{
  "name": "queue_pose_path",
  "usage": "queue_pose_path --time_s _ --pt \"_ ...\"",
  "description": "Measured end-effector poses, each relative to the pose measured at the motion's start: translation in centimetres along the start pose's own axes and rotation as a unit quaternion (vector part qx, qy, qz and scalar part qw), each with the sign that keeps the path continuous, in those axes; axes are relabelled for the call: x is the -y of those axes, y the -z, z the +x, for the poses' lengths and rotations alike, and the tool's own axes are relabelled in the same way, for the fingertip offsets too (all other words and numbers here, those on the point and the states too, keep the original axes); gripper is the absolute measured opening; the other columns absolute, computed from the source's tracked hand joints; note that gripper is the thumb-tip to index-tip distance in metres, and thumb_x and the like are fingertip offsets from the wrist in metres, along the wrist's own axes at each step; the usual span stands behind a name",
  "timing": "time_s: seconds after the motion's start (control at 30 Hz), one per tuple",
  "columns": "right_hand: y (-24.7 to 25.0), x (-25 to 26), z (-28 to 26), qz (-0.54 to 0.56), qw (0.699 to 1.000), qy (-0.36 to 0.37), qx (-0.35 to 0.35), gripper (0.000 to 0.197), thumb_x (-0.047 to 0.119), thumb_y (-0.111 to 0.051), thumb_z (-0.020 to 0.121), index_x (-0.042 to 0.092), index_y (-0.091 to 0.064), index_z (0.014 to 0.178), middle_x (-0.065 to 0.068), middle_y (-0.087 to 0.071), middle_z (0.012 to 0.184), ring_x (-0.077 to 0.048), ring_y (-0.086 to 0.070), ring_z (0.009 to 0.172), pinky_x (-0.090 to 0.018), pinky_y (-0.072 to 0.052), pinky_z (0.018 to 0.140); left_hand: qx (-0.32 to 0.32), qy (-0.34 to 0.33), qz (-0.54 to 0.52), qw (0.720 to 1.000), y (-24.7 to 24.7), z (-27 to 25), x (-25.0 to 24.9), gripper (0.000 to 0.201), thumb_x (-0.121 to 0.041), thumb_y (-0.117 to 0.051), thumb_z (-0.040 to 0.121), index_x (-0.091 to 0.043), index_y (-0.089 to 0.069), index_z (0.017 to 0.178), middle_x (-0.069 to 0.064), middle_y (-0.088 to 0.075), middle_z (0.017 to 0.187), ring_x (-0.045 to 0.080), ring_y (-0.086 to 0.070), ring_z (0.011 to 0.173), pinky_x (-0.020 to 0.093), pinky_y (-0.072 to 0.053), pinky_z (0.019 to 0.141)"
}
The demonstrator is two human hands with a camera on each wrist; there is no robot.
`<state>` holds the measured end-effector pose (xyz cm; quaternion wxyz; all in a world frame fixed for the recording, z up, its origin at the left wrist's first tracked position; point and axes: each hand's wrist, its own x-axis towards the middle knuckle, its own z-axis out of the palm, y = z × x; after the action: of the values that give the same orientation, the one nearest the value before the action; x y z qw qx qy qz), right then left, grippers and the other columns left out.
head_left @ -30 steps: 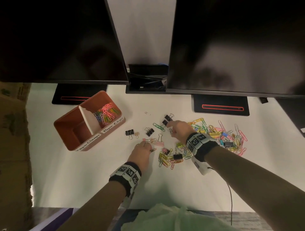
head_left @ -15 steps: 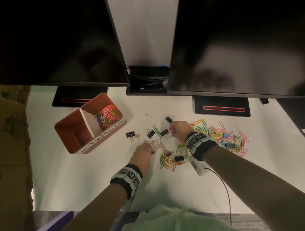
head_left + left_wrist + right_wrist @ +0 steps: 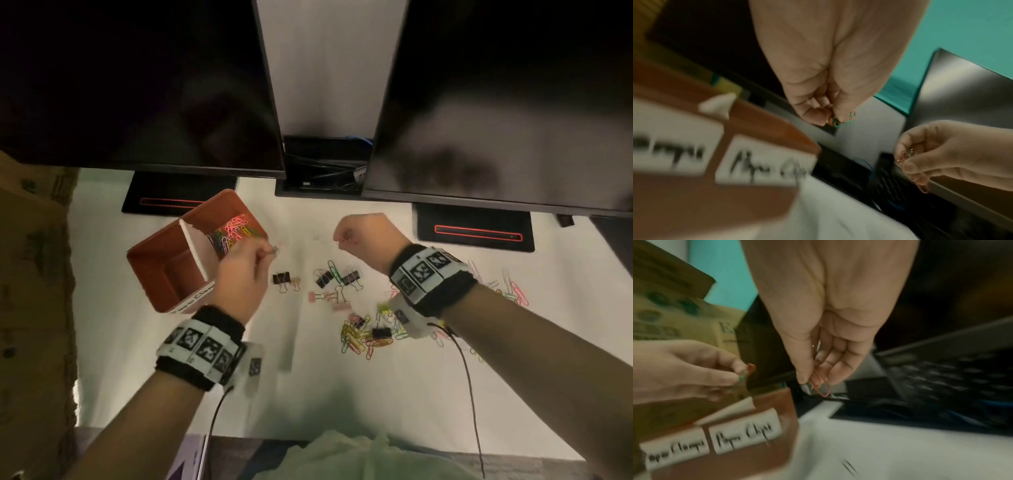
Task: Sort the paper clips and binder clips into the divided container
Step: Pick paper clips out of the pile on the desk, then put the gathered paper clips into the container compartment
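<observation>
The brown divided container (image 3: 161,270) stands at the left of the white table, with coloured paper clips (image 3: 233,233) in its far compartment; the near one looks bare. My left hand (image 3: 263,255) hovers beside the container's right rim and pinches a few paper clips (image 3: 842,120), green and orange. My right hand (image 3: 342,236) is raised over the table to the right of the container and pinches pink paper clips (image 3: 821,386). Black and pink binder clips (image 3: 323,277) and loose paper clips (image 3: 359,337) lie on the table below the hands.
Two dark monitors (image 3: 496,102) hang over the back of the table on black stands (image 3: 476,228). Labels (image 3: 745,434) on the container's front read "Paper Clips" and "Paper Clamps". A cardboard box (image 3: 30,274) stands at the left. More clips (image 3: 513,291) lie behind my right wrist.
Both hands have lifted off the pile with paper clips pinched and moved up and left; the left hand now hangs next to the container.
</observation>
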<state>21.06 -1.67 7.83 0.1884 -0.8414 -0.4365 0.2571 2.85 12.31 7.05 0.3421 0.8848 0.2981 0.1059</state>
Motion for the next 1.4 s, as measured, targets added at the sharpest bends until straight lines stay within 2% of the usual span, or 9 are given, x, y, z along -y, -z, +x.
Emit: queue_pose_path --time_s 0.07,0.23,0.33,0.5,0.63,0.77,0.9,1.17,1.4 --pt "0.1 4.2 2.2 0.032 0.998 0.049 -0.026 0.012 0.016 -0.059 0.089 0.016 -0.065 0.099 0.004 -0.064 0.097 -0.006 -0.053 0.083 -0.017 -0.041 0.078 -0.041 0.052 0.009 0.998 2.9 1.9 1.0 0.007 -0.011 -0.058 0.088 -0.015 -0.058 0.094 -0.004 -0.057 0.094 0.004 -0.054 0.080 0.008 -0.042 0.070" --pt "-3.5 12.4 7.4 0.074 0.994 0.080 -0.013 0.015 0.015 -0.058 0.088 0.018 -0.063 0.102 -0.003 -0.065 0.105 -0.017 -0.061 0.094 -0.029 -0.051 0.085 -0.034 0.185 0.023 0.982 5.3 4.4 3.9 0.012 -0.018 -0.061 0.085 -0.022 -0.059 0.096 -0.005 -0.064 0.099 0.010 -0.059 0.092 0.029 -0.048 0.086" --pt "-5.3 12.9 8.1 0.094 0.994 0.055 0.015 0.028 0.019 -0.060 0.088 0.017 -0.058 0.116 -0.007 -0.064 0.112 -0.021 -0.062 0.101 -0.033 -0.050 0.092 -0.012 0.169 0.033 0.985 5.3 4.5 4.4 0.016 -0.014 -0.056 0.089 -0.017 -0.062 0.103 0.001 -0.065 0.110 0.015 -0.059 0.103 0.033 -0.044 0.096" --pt "-3.8 7.2 5.0 0.091 0.993 0.057 -0.046 0.017 0.025 -0.054 0.091 0.021 -0.062 0.106 0.002 -0.063 0.105 -0.010 -0.055 0.089 -0.026 -0.048 0.085 -0.024 0.028 0.008 0.999 3.9 2.9 2.4 0.020 -0.012 -0.059 0.087 -0.016 -0.062 0.107 -0.001 -0.061 0.107 0.008 -0.058 0.096 0.023 -0.046 0.090" --pt "-2.6 -1.6 1.6 0.021 0.996 -0.085 -0.006 0.018 0.022 -0.052 0.091 0.019 -0.061 0.107 -0.001 -0.066 0.104 -0.016 -0.059 0.092 -0.033 -0.050 0.087 0.105 -0.028 -0.022 0.994 -1.3 2.5 0.1 0.021 -0.012 -0.060 0.086 -0.018 -0.063 0.106 -0.001 -0.060 0.103 0.008 -0.059 0.085 0.024 -0.050 0.082" --pt "-3.3 -5.7 -0.3 -0.035 0.985 -0.132 0.102 0.028 0.016 -0.050 0.090 0.015 -0.058 0.118 -0.005 -0.063 0.121 -0.024 -0.057 0.110 -0.034 -0.045 0.097 0.225 -0.012 0.004 0.974 -6.9 3.6 -1.9 0.026 -0.012 -0.057 0.088 -0.019 -0.060 0.112 0.000 -0.053 0.112 0.015 -0.058 0.090 0.022 -0.044 0.079" --pt "-4.5 -6.3 -0.1 -0.014 0.988 -0.112 0.110 0.030 0.012 -0.050 0.089 0.014 -0.059 0.117 -0.007 -0.060 0.118 -0.023 -0.055 0.109 -0.030 -0.042 0.095 0.305 0.010 0.078 0.949 -10.1 5.0 -2.6 0.023 -0.016 -0.054 0.089 -0.024 -0.061 0.109 0.002 -0.046 0.110 0.026 -0.058 0.092 0.035 -0.051 0.066" --pt "-6.4 -6.6 0.8 -0.026 0.987 -0.121 0.103 0.027 0.006 -0.046 0.088 0.018 -0.061 0.107 -0.008 -0.059 0.111 -0.027 -0.058 0.101 -0.036 -0.049 0.089 0.356 -0.014 0.125 0.926 -11.3 6.6 -1.7 0.012 -0.015 -0.064 0.084 -0.013 -0.064 0.096 0.000 -0.041 0.096 0.023 -0.055 0.091 0.018 -0.035 0.049" --pt "-6.0 -7.2 1.1 -0.010 0.983 -0.128 0.129 0.029 0.003 -0.045 0.087 0.016 -0.064 0.104 -0.005 -0.064 0.112 -0.024 -0.058 0.104 -0.029 -0.047 0.087 0.332 0.033 0.120 0.935 -11.3 6.3 -0.8 0.015 -0.023 -0.064 0.084 -0.011 -0.065 0.093 0.000 -0.043 0.094 0.023 -0.059 0.081 0.030 -0.049 0.066"
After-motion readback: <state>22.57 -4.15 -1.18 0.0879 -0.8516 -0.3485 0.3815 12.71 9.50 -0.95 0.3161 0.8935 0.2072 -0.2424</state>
